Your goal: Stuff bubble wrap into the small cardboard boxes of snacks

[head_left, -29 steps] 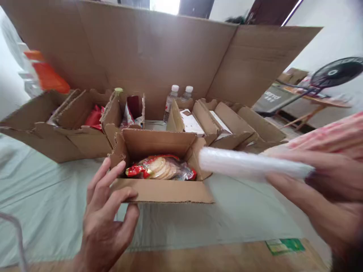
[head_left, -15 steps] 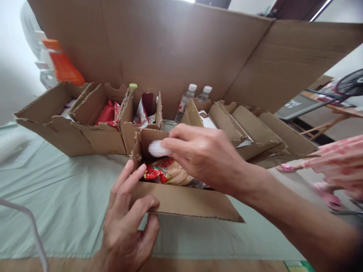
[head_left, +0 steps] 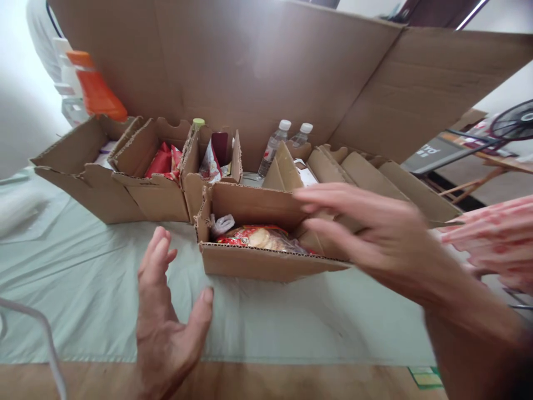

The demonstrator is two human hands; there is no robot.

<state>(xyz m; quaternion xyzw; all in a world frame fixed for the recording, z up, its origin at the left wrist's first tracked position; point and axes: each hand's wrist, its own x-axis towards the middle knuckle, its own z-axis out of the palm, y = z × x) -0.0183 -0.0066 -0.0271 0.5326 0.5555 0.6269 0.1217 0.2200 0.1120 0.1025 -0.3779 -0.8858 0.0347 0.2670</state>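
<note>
An open cardboard box (head_left: 266, 264) stands on the green cloth, with a red and clear snack packet (head_left: 262, 238) inside. At the box's left inner end lies a small crumpled whitish plastic bundle (head_left: 222, 224). My left hand (head_left: 170, 311) is off the box, to its front left, thumb and fingers apart and holding nothing. Over the right end of the box hovers my right hand (head_left: 358, 228), slightly blurred, its fingers stretched out with nothing between them.
Behind stand cardboard bins (head_left: 158, 194) with packets, clear bottles (head_left: 275, 147) and an orange bottle (head_left: 97, 89), before a tall cardboard panel (head_left: 258, 72). More bins (head_left: 375, 178) slant at the right. A person in pink clothing (head_left: 495, 233) is at the far right.
My right hand has let go of the whitish bundle, now in the box, and moved right. My left hand has left the box's front flap, which now stands more upright.
</note>
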